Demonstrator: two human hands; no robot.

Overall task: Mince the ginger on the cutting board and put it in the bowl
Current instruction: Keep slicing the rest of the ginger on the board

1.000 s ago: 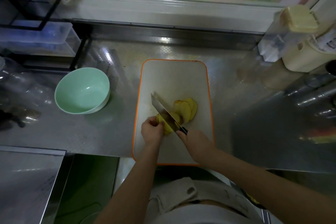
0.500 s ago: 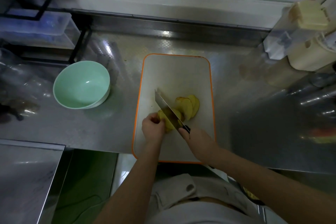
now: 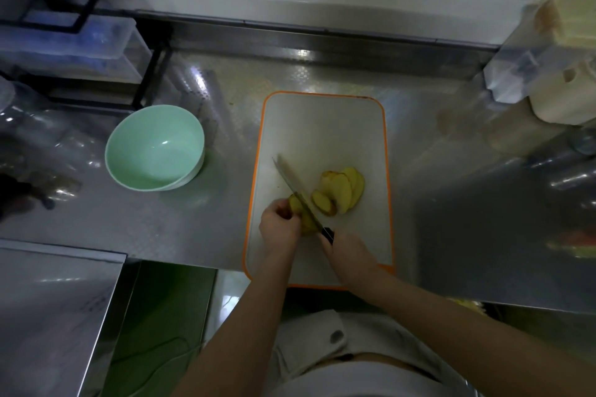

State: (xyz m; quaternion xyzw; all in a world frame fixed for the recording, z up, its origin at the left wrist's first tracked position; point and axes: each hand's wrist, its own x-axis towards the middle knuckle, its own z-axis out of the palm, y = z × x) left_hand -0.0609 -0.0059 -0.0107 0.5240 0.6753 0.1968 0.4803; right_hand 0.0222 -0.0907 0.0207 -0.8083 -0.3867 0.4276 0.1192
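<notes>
Head view: a steel counter (image 3: 225,100), matt grey with a fine embossed checker pattern, carries a rounded rectangular cutting board (image 3: 322,132), smooth white plastic with an orange rim. The board's near edge overhangs the counter's front.

The ginger is on the board's near half, in two parts. The uncut ginger lump (image 3: 297,207), pale yellow and knobbly, sits under the left hand (image 3: 279,226), whose curled fingers hold it down. Just to its right, a fan of ginger slices (image 3: 343,188), flat ovals with brownish skin at the edges, lies overlapping on the board.

The right hand (image 3: 350,255) is wrapped round the dark handle of a knife (image 3: 298,193). Its long, narrow metal blade runs diagonally, tip pointing away and to the left, and crosses the lump at its cut side. Whether the edge is in the flesh cannot be told.

Left of the board and apart from it stands a round bowl (image 3: 145,138), glossy mint green with a paler outer wall. Its smooth inside shows in full, with a spot of light on the floor.

At far left, a black wire rack (image 3: 151,74) holds a translucent plastic box (image 3: 80,48), its contents blurred. At far right stands a cream container (image 3: 554,100) with a clear wrapping.
</notes>
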